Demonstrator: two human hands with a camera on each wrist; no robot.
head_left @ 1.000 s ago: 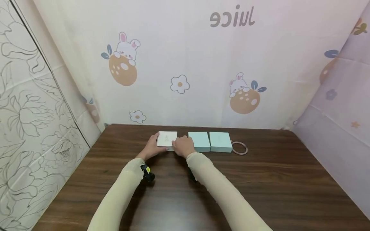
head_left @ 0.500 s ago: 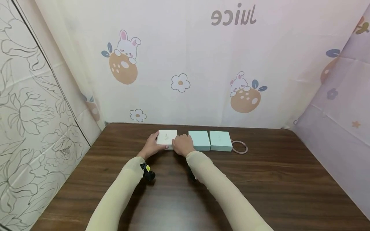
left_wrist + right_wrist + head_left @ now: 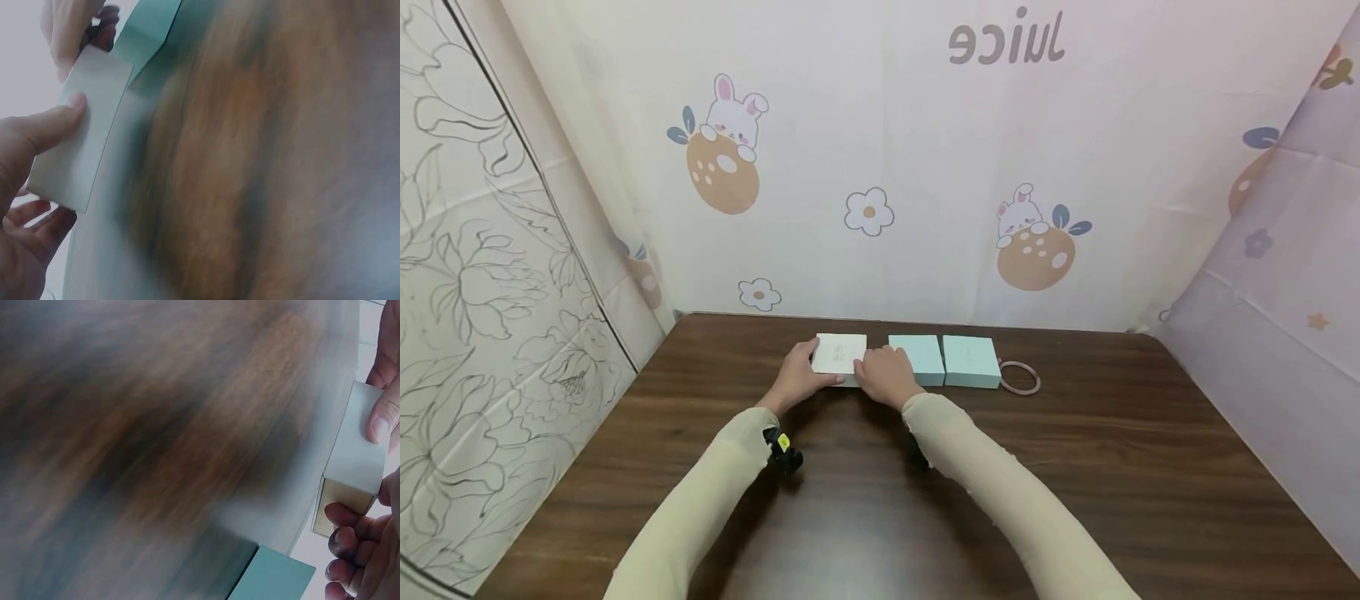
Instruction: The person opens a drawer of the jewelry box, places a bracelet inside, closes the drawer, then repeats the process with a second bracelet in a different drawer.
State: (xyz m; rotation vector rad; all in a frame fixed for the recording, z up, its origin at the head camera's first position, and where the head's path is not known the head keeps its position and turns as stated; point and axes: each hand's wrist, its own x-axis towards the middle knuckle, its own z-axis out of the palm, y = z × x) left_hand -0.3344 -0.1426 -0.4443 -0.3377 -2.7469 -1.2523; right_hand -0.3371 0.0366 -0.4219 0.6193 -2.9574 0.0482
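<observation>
A small white box (image 3: 838,352) with faint print on its top is near the table's back edge. My left hand (image 3: 795,380) grips its left end, the thumb along the near side and the other fingers around the far end, as the left wrist view shows. At the right end, my right hand (image 3: 887,377) has curled fingers against the box's cream-coloured end face (image 3: 340,497). Its thumb lies at the box's edge in the right wrist view. Just right of that hand stands a mint-green box (image 3: 927,358), partly hidden behind it.
A second mint-green box (image 3: 972,360) stands beside the first with a narrow gap between them. A pinkish ring (image 3: 1038,381) lies at its right. The brown wooden table (image 3: 1112,467) meets a printed curtain (image 3: 880,125) at the back.
The white box and both hands have shifted slightly to the right, toward the mint-green boxes. Both hands stay at the box's ends. The head view has tilted a little.
</observation>
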